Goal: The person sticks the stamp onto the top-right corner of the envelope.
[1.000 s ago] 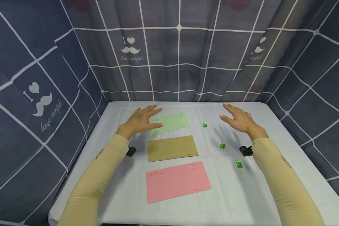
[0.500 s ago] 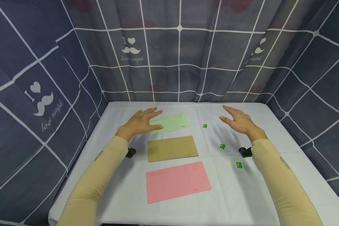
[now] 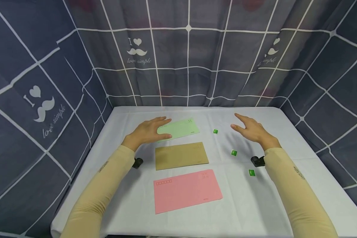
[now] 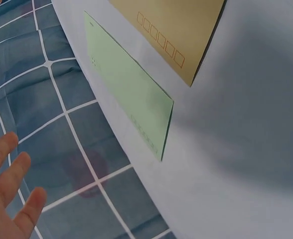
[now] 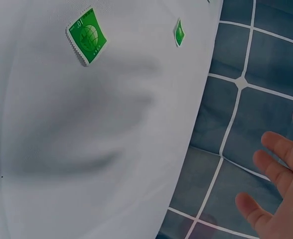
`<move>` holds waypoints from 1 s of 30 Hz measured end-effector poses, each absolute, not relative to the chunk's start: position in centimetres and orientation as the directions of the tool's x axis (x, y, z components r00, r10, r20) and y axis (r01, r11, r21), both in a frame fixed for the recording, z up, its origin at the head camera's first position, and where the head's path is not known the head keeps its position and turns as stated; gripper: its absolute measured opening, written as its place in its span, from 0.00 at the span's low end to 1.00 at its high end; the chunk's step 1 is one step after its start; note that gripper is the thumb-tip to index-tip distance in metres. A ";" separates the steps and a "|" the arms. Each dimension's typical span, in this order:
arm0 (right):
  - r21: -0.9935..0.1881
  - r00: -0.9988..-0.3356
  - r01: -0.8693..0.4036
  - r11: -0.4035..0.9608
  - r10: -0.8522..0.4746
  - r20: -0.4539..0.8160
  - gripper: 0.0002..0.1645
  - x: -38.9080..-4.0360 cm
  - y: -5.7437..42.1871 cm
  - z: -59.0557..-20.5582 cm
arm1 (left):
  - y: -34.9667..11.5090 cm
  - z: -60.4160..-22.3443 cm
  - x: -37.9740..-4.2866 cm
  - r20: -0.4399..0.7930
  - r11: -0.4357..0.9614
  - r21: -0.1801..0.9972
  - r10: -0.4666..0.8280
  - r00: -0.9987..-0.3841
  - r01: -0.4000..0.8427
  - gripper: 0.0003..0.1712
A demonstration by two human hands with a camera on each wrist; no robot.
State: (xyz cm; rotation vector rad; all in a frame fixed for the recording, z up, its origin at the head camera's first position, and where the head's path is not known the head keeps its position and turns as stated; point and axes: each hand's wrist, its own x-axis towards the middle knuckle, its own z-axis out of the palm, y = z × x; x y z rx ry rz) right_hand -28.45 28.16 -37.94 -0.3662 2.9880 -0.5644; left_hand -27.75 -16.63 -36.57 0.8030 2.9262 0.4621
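My left hand (image 3: 147,132) hovers over the left end of a light green envelope (image 3: 181,129), hiding that corner in the head view; its fingers are extended and hold nothing. Below the green envelope lie a tan envelope (image 3: 181,156) and, nearest me, a larger pink envelope (image 3: 187,191) with printed postcode boxes. My right hand (image 3: 254,130) is held over the table's right side, fingers extended, nothing in it. Between that hand and the envelopes lie three green postage stamps: the far stamp (image 3: 215,131), the middle stamp (image 3: 234,153) and the near stamp (image 3: 251,172). A globe print shows on one stamp (image 5: 88,37).
A white cloth covers the table (image 3: 131,205). Dark checked curtains (image 3: 172,56) stand along its back and both sides. Each wrist wears a small black camera, such as the right camera (image 3: 257,161).
Both hands have sunk slightly, their fingers drawing a little nearer to me. The envelopes and stamps stay in place.
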 end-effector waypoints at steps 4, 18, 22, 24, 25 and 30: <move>-0.360 -0.967 -0.219 0.907 -0.252 -0.046 0.50 -28.4 28.2 -38.0 | -16.6 -36.6 -27.5 0.006 0.817 0.313 0.508 -0.862 0.484 0.47; -0.356 -0.964 -0.215 0.910 -0.255 -0.071 0.50 -28.3 28.2 -38.5 | -16.3 -36.9 -26.9 0.005 0.803 0.321 0.529 -0.849 0.502 0.47; -0.378 -0.965 -0.209 0.902 -0.254 -0.072 0.50 -28.1 28.3 -38.6 | -16.1 -36.9 -26.9 0.000 0.804 0.297 0.539 -0.843 0.514 0.47; -0.389 -0.964 -0.211 0.897 -0.257 -0.070 0.50 -28.1 28.3 -38.7 | -16.1 -37.0 -26.9 -0.006 0.805 0.295 0.541 -0.841 0.515 0.48; -0.395 -0.964 -0.212 0.894 -0.258 -0.068 0.50 -28.0 28.3 -38.7 | -16.0 -37.1 -26.9 -0.010 0.807 0.294 0.539 -0.842 0.513 0.48; -0.406 -0.962 -0.218 0.887 -0.264 -0.061 0.50 -27.9 28.1 -38.8 | -16.0 -37.2 -26.6 -0.009 0.803 0.293 0.545 -0.838 0.519 0.48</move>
